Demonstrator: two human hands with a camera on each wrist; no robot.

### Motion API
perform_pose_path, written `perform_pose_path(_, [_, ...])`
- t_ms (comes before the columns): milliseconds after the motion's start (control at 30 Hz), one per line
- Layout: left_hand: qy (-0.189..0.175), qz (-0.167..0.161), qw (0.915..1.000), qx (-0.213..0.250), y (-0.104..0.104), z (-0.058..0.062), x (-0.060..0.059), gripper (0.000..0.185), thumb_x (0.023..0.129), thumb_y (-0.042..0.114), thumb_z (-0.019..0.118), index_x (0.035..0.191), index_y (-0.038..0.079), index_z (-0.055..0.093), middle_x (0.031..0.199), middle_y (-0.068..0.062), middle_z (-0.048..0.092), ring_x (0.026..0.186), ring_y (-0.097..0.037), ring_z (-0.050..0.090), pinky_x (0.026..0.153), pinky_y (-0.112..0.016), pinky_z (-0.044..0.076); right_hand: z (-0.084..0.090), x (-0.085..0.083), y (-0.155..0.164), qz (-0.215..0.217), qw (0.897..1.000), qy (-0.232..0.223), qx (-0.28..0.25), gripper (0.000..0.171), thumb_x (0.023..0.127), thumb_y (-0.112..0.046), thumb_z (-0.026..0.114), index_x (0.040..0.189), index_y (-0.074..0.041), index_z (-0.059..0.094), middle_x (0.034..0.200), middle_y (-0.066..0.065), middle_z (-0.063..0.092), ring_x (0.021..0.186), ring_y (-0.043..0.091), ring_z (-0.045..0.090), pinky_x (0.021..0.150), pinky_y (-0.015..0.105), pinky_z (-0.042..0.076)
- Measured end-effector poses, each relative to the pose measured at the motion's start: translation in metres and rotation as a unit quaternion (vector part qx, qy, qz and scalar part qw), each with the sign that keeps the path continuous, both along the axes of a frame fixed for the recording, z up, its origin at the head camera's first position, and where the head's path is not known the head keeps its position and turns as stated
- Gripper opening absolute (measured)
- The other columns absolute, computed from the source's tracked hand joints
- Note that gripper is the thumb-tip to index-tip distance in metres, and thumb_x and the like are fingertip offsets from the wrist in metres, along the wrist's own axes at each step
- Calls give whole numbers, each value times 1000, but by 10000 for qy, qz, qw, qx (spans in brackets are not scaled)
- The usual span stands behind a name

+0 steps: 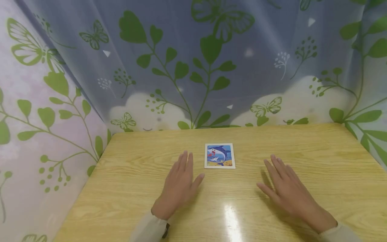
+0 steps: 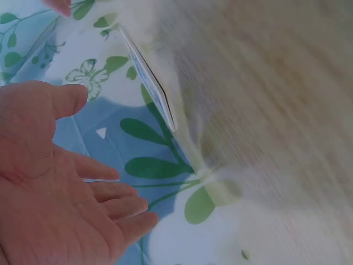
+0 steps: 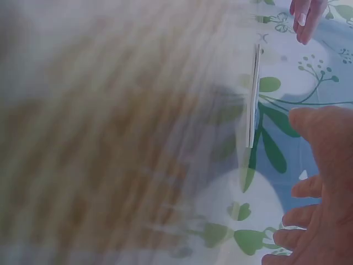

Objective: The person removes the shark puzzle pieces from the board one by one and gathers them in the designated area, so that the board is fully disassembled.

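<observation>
A square picture puzzle [image 1: 220,156] with a white frame and a blue shark scene lies flat on the wooden table. To its lower left is my left hand [image 1: 179,183], palm down over the table with fingers straight and thumb spread. My right hand [image 1: 287,190] is on the other side, lower right of the puzzle, also with extended fingers. Both hands hold nothing and are apart from the puzzle. In the left wrist view the puzzle [image 2: 149,77] shows edge-on beyond the left hand [image 2: 71,182]. The right wrist view shows its thin edge [image 3: 253,99] beside the right hand [image 3: 325,182].
The wooden table [image 1: 136,151] meets a blue and white curtain [image 1: 181,84] printed with green leaves and butterflies along its back edge. More patterned cloth [image 1: 60,134] hangs at the left side. A bright light reflection falls on the tabletop between the forearms.
</observation>
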State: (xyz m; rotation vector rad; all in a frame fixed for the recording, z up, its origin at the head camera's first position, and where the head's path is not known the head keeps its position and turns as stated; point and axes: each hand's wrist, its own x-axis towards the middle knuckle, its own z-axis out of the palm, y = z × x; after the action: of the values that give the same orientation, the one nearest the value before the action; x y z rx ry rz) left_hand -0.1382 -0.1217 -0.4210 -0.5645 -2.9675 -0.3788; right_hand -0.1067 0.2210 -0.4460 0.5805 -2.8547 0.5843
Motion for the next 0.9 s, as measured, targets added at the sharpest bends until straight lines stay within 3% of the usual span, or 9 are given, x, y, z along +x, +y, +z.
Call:
perform_pose_path(533, [-752,-355,9965,29,26,-10,-45,72,106,45,46,153,-8,32,161,-27,24,150,-39,23,122,-45,21,-2,-38,-9,213,9990,-392,53,74,104,-43,55,152,8,33,159,34,24,145,51,25,113,66,24])
perform_pose_path(900, [-839,-603,9945,-188,44,-12,-60,63,105,39,53,151,-4,41,159,-27,30,149,-39,25,122,-43,20,-1,-65,-29,578,9962,-626,-191,70,104,-40,57,150,8,37,158,34,26,143,52,28,114,64,26])
